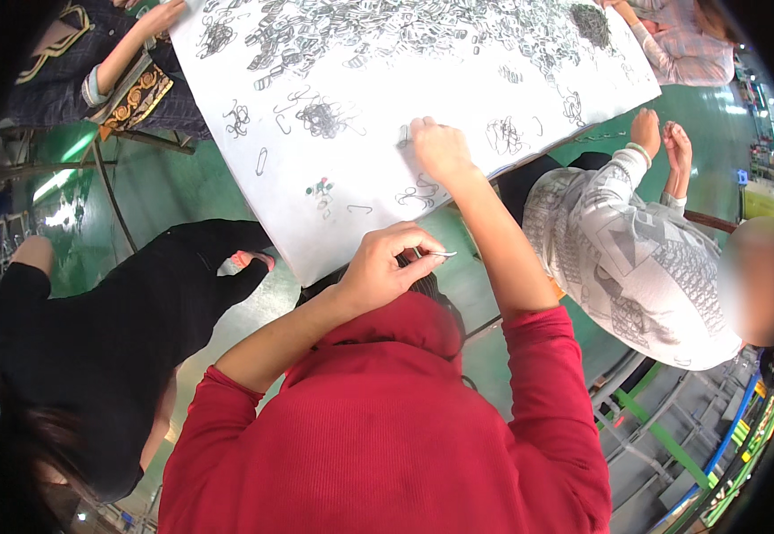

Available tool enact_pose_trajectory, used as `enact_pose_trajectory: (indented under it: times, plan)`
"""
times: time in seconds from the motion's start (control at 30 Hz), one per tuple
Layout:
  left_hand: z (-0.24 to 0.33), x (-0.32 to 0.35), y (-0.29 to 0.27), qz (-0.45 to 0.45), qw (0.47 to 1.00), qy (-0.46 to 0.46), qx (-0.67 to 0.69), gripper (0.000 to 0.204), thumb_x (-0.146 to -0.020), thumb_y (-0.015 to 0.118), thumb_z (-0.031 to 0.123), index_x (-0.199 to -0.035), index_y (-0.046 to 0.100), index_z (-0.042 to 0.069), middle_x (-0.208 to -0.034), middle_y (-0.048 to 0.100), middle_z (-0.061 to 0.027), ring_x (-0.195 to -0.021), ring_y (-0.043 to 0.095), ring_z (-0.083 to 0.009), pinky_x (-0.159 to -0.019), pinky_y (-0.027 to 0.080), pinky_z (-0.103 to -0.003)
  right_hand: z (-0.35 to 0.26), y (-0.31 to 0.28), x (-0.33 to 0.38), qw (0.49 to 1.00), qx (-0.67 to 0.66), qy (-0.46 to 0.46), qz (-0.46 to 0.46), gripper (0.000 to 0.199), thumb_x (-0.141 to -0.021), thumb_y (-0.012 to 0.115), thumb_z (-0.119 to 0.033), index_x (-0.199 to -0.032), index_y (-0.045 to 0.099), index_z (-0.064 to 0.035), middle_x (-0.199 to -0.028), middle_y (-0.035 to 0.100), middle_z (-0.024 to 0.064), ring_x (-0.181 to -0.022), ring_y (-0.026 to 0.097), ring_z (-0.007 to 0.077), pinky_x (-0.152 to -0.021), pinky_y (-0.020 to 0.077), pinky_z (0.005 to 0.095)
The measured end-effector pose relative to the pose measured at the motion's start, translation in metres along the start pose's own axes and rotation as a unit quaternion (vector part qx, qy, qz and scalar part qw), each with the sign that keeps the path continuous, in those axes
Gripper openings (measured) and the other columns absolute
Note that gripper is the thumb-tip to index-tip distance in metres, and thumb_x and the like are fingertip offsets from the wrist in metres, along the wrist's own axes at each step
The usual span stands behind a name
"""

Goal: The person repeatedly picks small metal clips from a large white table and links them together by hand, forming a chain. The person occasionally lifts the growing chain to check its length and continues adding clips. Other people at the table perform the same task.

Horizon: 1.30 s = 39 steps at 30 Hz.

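Note:
Close to my body and just off the table's near edge, my left hand [389, 265] pinches a thin, shiny metal piece [443, 254] between thumb and fingertips. My right hand [443, 153] reaches over the white table [289, 231] with its fingers curled together. A small grey metal piece [404, 133] shows at those fingertips; whether it is gripped or only touched is not clear. Between my hands, a few bent wire hooks [419, 191] lie on the surface. Left of them are a single hook [360, 209] and a scatter of small green and red bits [320, 193].
Dark wire pieces form a heap [323, 117] and another heap [504, 135]. Many metal buckles [387, 36] spread across the far side. A person in black [111, 347] sits left, one in a patterned top [618, 258] right; two more people are at the far corners.

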State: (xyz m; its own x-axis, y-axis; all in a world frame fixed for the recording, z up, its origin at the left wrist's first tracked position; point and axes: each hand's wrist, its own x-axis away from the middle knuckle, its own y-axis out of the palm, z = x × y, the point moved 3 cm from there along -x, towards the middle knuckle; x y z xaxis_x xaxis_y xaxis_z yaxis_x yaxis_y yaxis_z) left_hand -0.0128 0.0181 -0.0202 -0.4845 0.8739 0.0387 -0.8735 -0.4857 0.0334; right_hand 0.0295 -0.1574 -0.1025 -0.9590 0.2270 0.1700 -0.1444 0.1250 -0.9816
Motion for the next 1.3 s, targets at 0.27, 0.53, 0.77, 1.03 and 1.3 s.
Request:
enact_pose_trajectory:
  times: [0.27, 0.53, 0.77, 1.03, 1.3]
  plan:
    - [-0.005, 0.003, -0.001, -0.01, 1.0, -0.006, -0.003, 0.01, -0.081, 0.063, -0.003, -0.091, 0.065, -0.002, -0.087, 0.065, -0.0081, -0.073, 0.061, -0.0101, -0.064, 0.049, -0.023, 0.017, 0.004, 0.023, 0.919, -0.361, 0.143, 0.069, 0.011, -0.078, 0.06, -0.002, -0.088, 0.062, 0.0002, -0.081, 0.066, 0.0156, -0.07, 0.067, 0.0239, -0.062, 0.0536, 0.0312]
    - [-0.008, 0.008, 0.002, -0.015, 0.999, -0.034, 0.022, 0.01, -0.084, 0.061, -0.003, -0.094, 0.064, -0.003, -0.088, 0.066, -0.0062, -0.076, 0.062, -0.0088, -0.069, 0.049, -0.023, 0.009, -0.043, 0.097, 0.631, -0.714, 0.284, 0.105, 0.012, -0.081, 0.067, -0.008, -0.086, 0.065, 0.0028, -0.08, 0.065, 0.0082, -0.076, 0.063, 0.0156, -0.075, 0.0486, 0.031]
    - [-0.001, 0.006, 0.008, -0.031, 0.999, -0.005, 0.03, 0.009, -0.085, 0.06, -0.003, -0.094, 0.061, -0.004, -0.087, 0.066, -0.0064, -0.081, 0.063, -0.0094, -0.073, 0.05, -0.023, -0.038, -0.069, 0.207, 0.636, -0.694, 0.239, 0.239, 0.008, -0.079, 0.071, -0.007, -0.083, 0.067, -0.0016, -0.098, 0.052, 0.0031, -0.09, 0.053, 0.0127, -0.078, 0.0438, 0.027]
    - [0.001, -0.004, 0.02, -0.047, 0.998, 0.005, 0.029, 0.008, -0.084, 0.061, -0.005, -0.092, 0.061, -0.003, -0.086, 0.066, -0.0063, -0.08, 0.063, -0.0095, -0.073, 0.051, -0.023, -0.042, -0.059, 0.21, 0.6, -0.686, 0.263, 0.317, 0.007, -0.078, 0.07, -0.003, -0.084, 0.066, -0.0032, -0.101, 0.049, 0.0036, -0.091, 0.05, 0.0119, -0.077, 0.0434, 0.0263]
    - [-0.047, -0.114, -0.031, 0.072, 0.972, 0.077, -0.212, 0.016, -0.083, 0.063, 0.014, -0.093, 0.066, 0.001, -0.085, 0.066, -0.0133, -0.071, 0.063, -0.0221, -0.065, 0.05, -0.031, -0.033, -0.062, 0.214, 0.663, -0.592, 0.224, 0.399, 0.012, -0.074, 0.072, -0.003, -0.084, 0.067, -0.0065, -0.101, 0.048, 0.0055, -0.099, 0.047, 0.0193, -0.088, 0.0384, 0.0329]
